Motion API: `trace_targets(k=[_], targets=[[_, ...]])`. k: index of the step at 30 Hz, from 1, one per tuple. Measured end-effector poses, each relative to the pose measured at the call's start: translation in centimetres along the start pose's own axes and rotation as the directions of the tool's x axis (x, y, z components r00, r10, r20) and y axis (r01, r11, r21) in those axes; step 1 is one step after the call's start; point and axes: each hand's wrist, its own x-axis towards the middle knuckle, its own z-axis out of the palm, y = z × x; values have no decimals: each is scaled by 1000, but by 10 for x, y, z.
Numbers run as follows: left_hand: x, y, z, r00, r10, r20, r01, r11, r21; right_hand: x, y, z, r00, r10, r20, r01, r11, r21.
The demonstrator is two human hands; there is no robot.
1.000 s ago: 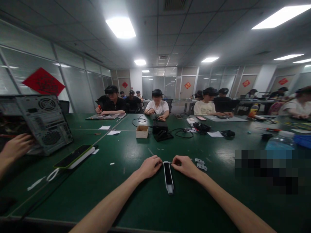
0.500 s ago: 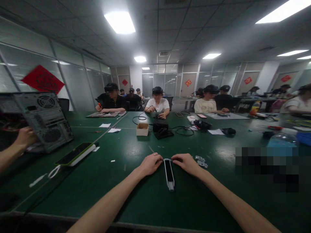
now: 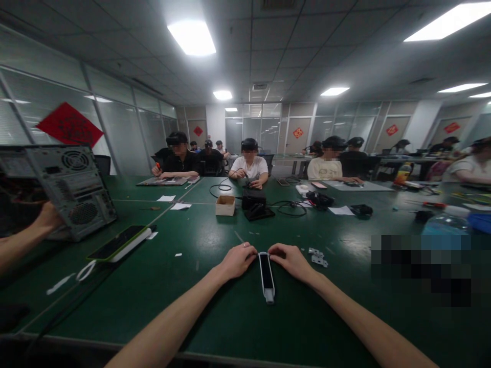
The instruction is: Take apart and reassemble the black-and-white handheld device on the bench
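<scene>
A slim white-rimmed device point(image 3: 267, 276) with a long dark panel lies on the green table, its narrow grey tip pointing toward me. My left hand point(image 3: 238, 259) has its fingers drawn together against the far left corner of the device. From the opposite side, the curled thumb and fingers of my right hand point(image 3: 290, 259) pinch at the far right corner. Both hands rest low, close to the tabletop. Whether a small part sits between my fingertips is too small to tell. Several small grey metal pieces point(image 3: 318, 257) lie just right of my right hand.
An open computer case point(image 3: 84, 189) stands at left with another person's hand point(image 3: 48, 217) at it. Nearby lies a green-edged device point(image 3: 118, 243). Ahead are a small cardboard box point(image 3: 225, 206) and a black box point(image 3: 253, 199). A large bottle point(image 3: 447, 225) stands right; co-workers sit opposite.
My right hand has shifted slightly left, its fingers bending more at the device's far corner. My left hand has barely moved. The other person's hand at the computer case has moved a little right.
</scene>
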Motion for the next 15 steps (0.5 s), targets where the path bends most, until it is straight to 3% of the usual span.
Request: trace_targets(k=[15], targets=[[2,-5,5,999,29,-16,-29,999,14,2,3,2,998,-60,-6,59,992,-110]])
